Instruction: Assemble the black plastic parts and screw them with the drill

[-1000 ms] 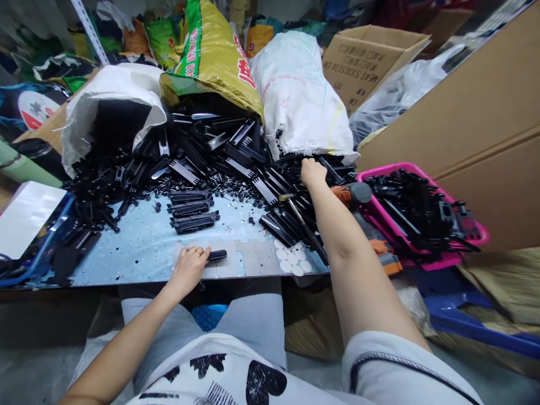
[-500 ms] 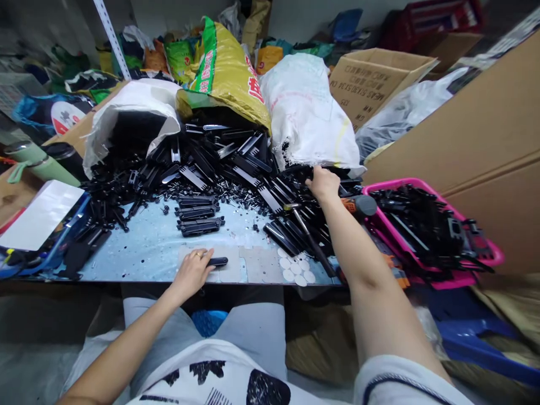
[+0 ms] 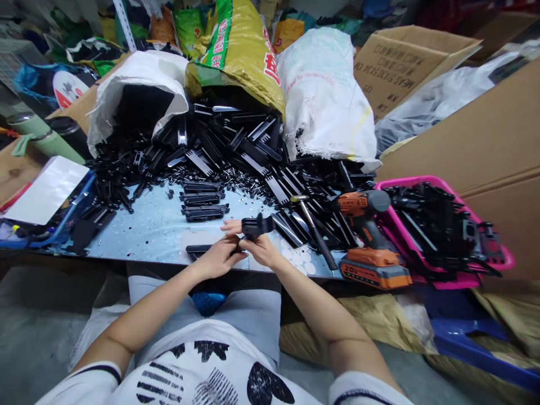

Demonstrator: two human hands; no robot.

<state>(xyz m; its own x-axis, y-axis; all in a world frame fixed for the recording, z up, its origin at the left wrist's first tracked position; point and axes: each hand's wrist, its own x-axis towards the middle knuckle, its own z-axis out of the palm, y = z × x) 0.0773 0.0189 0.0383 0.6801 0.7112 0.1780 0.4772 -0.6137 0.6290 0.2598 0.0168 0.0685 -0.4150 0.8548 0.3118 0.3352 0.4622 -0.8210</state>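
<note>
Both hands meet near the table's front edge. My right hand (image 3: 260, 247) is closed round a black plastic part (image 3: 257, 226), which stands up above the fingers. Against its left side is my left hand (image 3: 221, 256), fingers bent at the lower end of the part; what they grip there is partly hidden. Another black bar (image 3: 197, 251) lies on the table just left of my left hand. Several black assembled pieces (image 3: 205, 211) lie stacked in a column behind the hands.
Black parts (image 3: 211, 140) spill from a white sack (image 3: 139, 67), a yellow sack (image 3: 240, 62) and another white sack (image 3: 324, 95). A hammer (image 3: 314, 233), an orange drill (image 3: 367, 236) and a pink basket (image 3: 439, 183) are at the right. A blue tray (image 3: 63, 225) stands left.
My right hand has come back from the right white sack to my left hand, now with a black part. My left hand has moved right, off the black bar. The view has shifted slightly.
</note>
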